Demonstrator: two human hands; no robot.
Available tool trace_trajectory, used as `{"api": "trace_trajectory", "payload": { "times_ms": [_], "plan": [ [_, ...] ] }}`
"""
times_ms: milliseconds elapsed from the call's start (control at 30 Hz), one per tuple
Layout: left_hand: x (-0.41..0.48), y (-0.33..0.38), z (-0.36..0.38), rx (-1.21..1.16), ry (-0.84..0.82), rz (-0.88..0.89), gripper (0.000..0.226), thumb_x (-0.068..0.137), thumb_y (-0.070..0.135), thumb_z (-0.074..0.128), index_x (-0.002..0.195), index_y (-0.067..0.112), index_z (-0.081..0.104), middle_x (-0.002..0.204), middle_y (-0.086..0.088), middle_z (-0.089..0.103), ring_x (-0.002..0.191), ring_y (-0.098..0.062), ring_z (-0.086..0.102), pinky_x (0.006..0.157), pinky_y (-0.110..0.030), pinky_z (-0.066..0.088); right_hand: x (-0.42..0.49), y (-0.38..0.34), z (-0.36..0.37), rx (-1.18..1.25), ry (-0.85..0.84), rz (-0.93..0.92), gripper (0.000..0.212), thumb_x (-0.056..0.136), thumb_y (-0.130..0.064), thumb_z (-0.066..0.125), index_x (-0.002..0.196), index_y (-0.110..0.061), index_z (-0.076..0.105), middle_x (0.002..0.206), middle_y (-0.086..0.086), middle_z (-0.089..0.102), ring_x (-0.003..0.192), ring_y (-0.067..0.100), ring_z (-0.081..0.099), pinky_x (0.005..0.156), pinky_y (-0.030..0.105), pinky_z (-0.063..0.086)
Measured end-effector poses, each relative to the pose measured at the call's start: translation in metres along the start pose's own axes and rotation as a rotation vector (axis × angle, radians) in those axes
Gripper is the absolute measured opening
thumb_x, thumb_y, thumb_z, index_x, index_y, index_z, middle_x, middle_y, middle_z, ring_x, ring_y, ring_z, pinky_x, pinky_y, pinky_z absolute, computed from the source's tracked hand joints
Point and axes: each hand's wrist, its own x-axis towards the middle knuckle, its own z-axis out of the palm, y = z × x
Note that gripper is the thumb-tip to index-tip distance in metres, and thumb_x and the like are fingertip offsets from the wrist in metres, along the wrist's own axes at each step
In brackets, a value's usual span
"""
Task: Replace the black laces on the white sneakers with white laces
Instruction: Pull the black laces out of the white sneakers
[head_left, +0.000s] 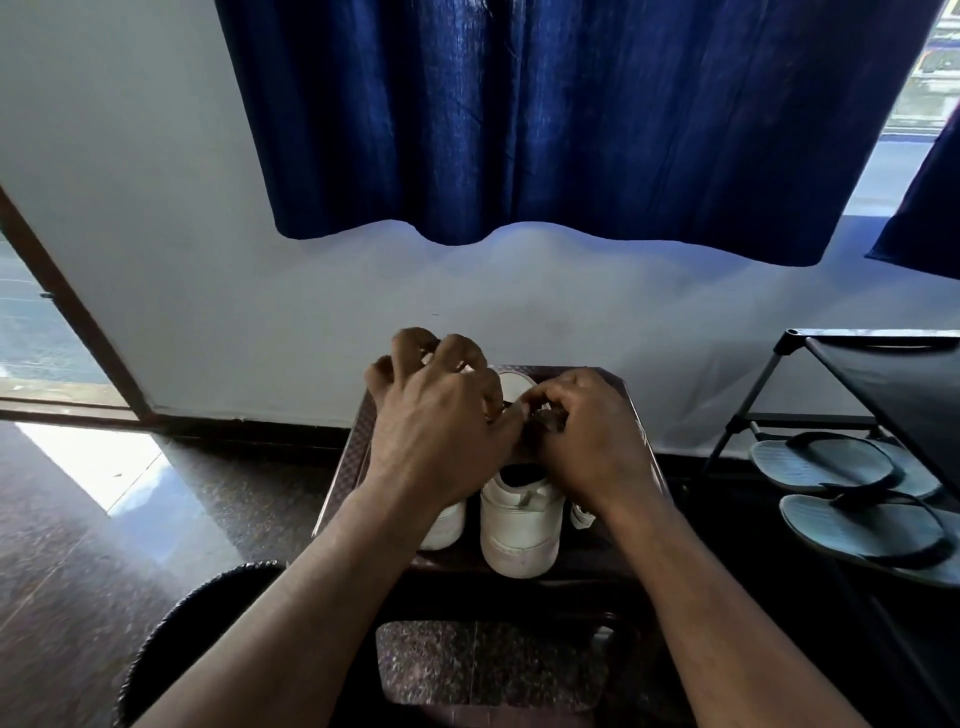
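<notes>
1. White sneaker (519, 519), heel toward the bottom of the frame, stands on a dark stool (363, 415) at centre. Its pair (447, 522) shows just to the left, under the wrist.
2. Early stage, I judge: a black lace (548, 418) sits at the eyelets, and no white lace shows.
3. Right hand (587, 431) has its fingers curled, pinching that lace above the tongue.
4. Left hand (441, 415) arches over the toe, thumb meeting the right fingertips. Whether it holds the lace I cannot tell.
</notes>
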Motion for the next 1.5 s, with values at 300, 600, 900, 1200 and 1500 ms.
{"api": "trace_trajectory", "payload": {
  "times_ms": [300,600,900,1200,1500],
  "plan": [
    [-0.006,0.003,0.012,0.054,0.032,-0.021,0.049,0.085,0.051,0.039,0.085,0.022,0.078,0.122,0.015,0.058,0.122,-0.026,0.034,0.099,-0.051,0.033,0.005,0.002,0.004,-0.064,-0.115,0.023,0.009,0.084,-0.026,0.070,0.090,-0.033,0.071,0.105,-0.006,0.056,0.108,0.025,0.049,0.087,0.033,0.044],
    [-0.009,-0.001,0.021,0.038,0.102,0.011,0.031,0.086,0.040,0.054,0.083,0.022,0.078,0.132,0.017,0.052,0.126,-0.027,0.033,0.099,-0.049,0.031,0.000,0.005,0.021,0.448,0.242,0.323,0.010,0.092,-0.023,0.072,0.083,-0.022,0.067,0.096,0.000,0.071,0.088,0.016,0.063,0.086,0.040,0.052],
    [-0.010,-0.003,0.022,0.010,0.091,0.038,0.035,0.088,0.039,0.049,0.084,0.020,0.079,0.136,0.018,0.051,0.128,-0.025,0.031,0.101,-0.050,0.033,0.008,0.001,0.021,0.027,0.008,-0.013,0.008,0.078,-0.030,0.065,0.083,-0.026,0.069,0.097,-0.004,0.060,0.099,0.028,0.059,0.084,0.039,0.050],
    [-0.011,-0.004,0.022,0.019,0.113,0.072,0.025,0.088,0.038,0.057,0.084,0.025,0.078,0.137,0.017,0.052,0.129,-0.028,0.032,0.098,-0.049,0.032,0.014,0.008,0.004,0.403,0.408,0.343,0.016,0.098,-0.029,0.064,0.083,-0.024,0.064,0.103,0.006,0.067,0.088,0.020,0.060,0.081,0.029,0.044],
    [-0.011,-0.003,0.021,0.016,0.095,0.053,0.033,0.087,0.039,0.051,0.085,0.022,0.079,0.139,0.017,0.050,0.129,-0.026,0.030,0.100,-0.048,0.032,0.006,-0.004,0.010,-0.062,-0.048,0.005,0.030,0.066,-0.032,0.052,0.089,-0.028,0.072,0.108,-0.008,0.065,0.110,0.029,0.058,0.094,0.046,0.050]
  ]
}}
